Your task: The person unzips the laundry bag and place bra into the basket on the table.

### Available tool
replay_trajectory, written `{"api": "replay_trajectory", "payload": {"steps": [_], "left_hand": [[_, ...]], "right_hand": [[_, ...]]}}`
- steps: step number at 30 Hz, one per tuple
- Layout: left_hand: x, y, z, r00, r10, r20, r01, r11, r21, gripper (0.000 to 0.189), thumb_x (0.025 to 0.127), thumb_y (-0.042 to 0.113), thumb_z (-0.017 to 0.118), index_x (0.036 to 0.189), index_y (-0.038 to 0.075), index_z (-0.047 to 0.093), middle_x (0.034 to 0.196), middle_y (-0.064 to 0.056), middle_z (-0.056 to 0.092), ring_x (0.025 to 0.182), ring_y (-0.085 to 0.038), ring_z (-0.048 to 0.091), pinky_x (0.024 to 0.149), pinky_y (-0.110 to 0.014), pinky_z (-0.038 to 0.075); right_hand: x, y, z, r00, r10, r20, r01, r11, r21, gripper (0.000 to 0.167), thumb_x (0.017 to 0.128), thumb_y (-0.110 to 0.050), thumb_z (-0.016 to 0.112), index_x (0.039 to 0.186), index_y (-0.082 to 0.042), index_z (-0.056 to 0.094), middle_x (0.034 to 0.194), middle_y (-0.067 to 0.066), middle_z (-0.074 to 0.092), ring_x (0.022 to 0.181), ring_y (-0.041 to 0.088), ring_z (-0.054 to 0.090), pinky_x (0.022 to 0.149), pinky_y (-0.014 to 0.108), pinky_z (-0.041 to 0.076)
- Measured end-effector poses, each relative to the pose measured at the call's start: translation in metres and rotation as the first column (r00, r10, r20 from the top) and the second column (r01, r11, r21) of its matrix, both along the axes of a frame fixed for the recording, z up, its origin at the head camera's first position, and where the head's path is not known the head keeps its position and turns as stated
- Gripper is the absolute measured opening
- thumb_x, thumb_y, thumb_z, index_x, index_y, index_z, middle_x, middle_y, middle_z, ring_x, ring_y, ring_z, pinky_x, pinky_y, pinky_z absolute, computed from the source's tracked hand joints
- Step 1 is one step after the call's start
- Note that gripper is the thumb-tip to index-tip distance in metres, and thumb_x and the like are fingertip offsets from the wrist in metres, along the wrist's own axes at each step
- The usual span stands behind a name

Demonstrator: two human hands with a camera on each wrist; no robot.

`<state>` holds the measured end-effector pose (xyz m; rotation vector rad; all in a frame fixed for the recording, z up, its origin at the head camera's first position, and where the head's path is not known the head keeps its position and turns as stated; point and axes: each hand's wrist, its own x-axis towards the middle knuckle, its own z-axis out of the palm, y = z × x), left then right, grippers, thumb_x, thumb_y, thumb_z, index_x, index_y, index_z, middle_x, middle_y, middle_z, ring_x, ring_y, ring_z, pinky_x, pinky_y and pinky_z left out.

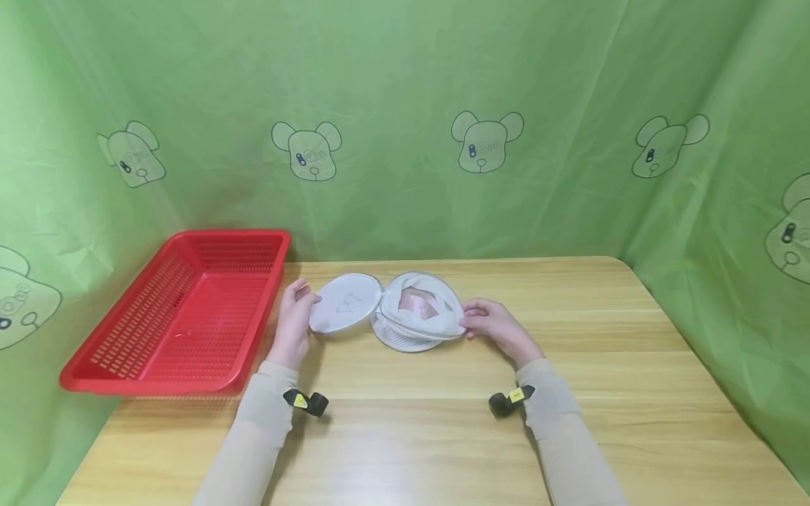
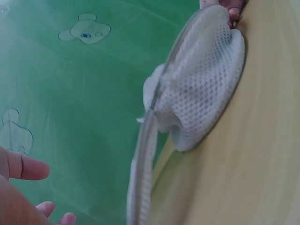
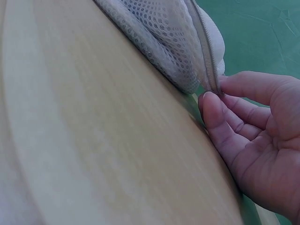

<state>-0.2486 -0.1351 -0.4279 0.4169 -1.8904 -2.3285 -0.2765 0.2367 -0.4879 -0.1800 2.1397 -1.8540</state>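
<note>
A white mesh laundry bag (image 1: 408, 339) stands on the table with its round lid (image 1: 345, 302) folded out to the left. Inside the bag lie white fabric and something pale pink (image 1: 419, 305); what kind of thing this is, I cannot tell. My right hand (image 1: 500, 327) pinches the zippered rim (image 3: 209, 51) between thumb and fingers on the bag's right side. Beside the lid's left edge is my left hand (image 1: 294, 320). Its fingers (image 2: 33, 168) are extended, and the left wrist view shows a gap between them and the lid.
A red perforated plastic basket (image 1: 256, 330) sits at the left of the wooden table (image 1: 418, 443). Green curtains (image 1: 392, 211) with bear-head prints hang behind the table and at both sides. Each wrist wears a small black camera.
</note>
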Motion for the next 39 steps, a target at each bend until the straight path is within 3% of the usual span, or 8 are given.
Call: {"api": "replay_trajectory", "payload": {"steps": [10,16,20,23,28,32,36,39], "left_hand": [[0.006,0.008,0.021,0.995,-0.070,-0.076,0.063,0.994,-0.094,0.057,0.090,0.000,0.051,0.146,0.003,0.035,0.148,-0.018,0.037,0.138,-0.030,0.034,0.115,-0.041,0.030],[0.006,0.022,0.034,0.981,-0.153,-0.119,0.132,0.977,-0.167,0.049,0.093,0.004,0.052,0.142,0.002,0.042,0.144,-0.017,0.045,0.132,-0.031,0.042,0.110,-0.048,0.035],[0.002,0.037,0.039,0.964,-0.220,-0.151,0.197,0.969,-0.150,0.042,0.094,0.004,0.053,0.136,-0.001,0.048,0.139,-0.018,0.051,0.128,-0.029,0.048,0.108,-0.050,0.039],[-0.001,0.050,0.042,0.951,-0.261,-0.165,0.251,0.965,-0.082,0.039,0.093,0.005,0.054,0.131,-0.002,0.052,0.137,-0.020,0.053,0.125,-0.027,0.050,0.109,-0.052,0.040],[-0.010,0.072,0.043,0.936,-0.315,-0.155,0.321,0.947,0.016,0.036,0.094,0.007,0.055,0.129,0.000,0.053,0.135,-0.017,0.054,0.120,-0.023,0.053,0.108,-0.048,0.043],[-0.015,0.090,0.039,0.927,-0.348,-0.137,0.359,0.931,0.067,0.037,0.094,0.006,0.055,0.130,-0.002,0.052,0.133,-0.015,0.054,0.122,-0.027,0.052,0.109,-0.049,0.041],[-0.018,0.109,0.033,0.922,-0.372,-0.106,0.378,0.925,0.048,0.039,0.092,0.004,0.056,0.130,-0.003,0.052,0.134,-0.018,0.054,0.126,-0.033,0.051,0.110,-0.053,0.040],[-0.019,0.119,0.026,0.919,-0.390,-0.060,0.389,0.921,-0.023,0.038,0.092,0.008,0.057,0.129,0.000,0.055,0.136,-0.017,0.055,0.126,-0.032,0.052,0.108,-0.052,0.041]], "right_hand": [[-0.003,-0.002,-0.001,1.000,-0.005,0.001,0.005,1.000,-0.007,0.049,0.083,0.000,0.068,0.126,0.014,0.047,0.097,0.001,0.064,0.076,0.011,0.063,0.068,0.024,0.056],[-0.003,-0.002,-0.001,1.000,-0.003,0.005,0.003,1.000,-0.014,0.050,0.083,0.000,0.068,0.126,0.015,0.046,0.097,0.001,0.064,0.076,0.010,0.062,0.068,0.023,0.056],[-0.002,-0.002,0.000,1.000,-0.013,0.018,0.013,1.000,-0.013,0.050,0.083,0.001,0.068,0.126,0.014,0.047,0.095,0.000,0.064,0.075,0.010,0.062,0.068,0.023,0.056],[-0.002,-0.001,-0.001,0.999,-0.019,0.027,0.020,1.000,-0.015,0.049,0.083,0.001,0.068,0.126,0.013,0.047,0.094,0.000,0.065,0.075,0.011,0.062,0.068,0.023,0.056],[-0.001,-0.001,-0.001,0.999,-0.022,0.023,0.022,1.000,-0.019,0.049,0.083,0.000,0.068,0.125,0.012,0.048,0.095,0.000,0.064,0.075,0.011,0.062,0.067,0.023,0.056],[-0.001,-0.001,-0.001,1.000,-0.021,0.020,0.022,1.000,-0.019,0.049,0.083,0.000,0.068,0.126,0.012,0.048,0.095,0.001,0.063,0.075,0.011,0.062,0.068,0.024,0.056],[-0.002,-0.001,-0.003,1.000,-0.020,0.022,0.020,1.000,-0.019,0.047,0.083,0.000,0.068,0.124,0.011,0.049,0.094,0.001,0.064,0.075,0.011,0.062,0.068,0.024,0.057],[-0.002,-0.001,-0.004,1.000,-0.018,0.023,0.018,1.000,-0.023,0.046,0.083,0.001,0.067,0.124,0.012,0.048,0.094,0.000,0.064,0.074,0.010,0.062,0.068,0.023,0.056]]}}
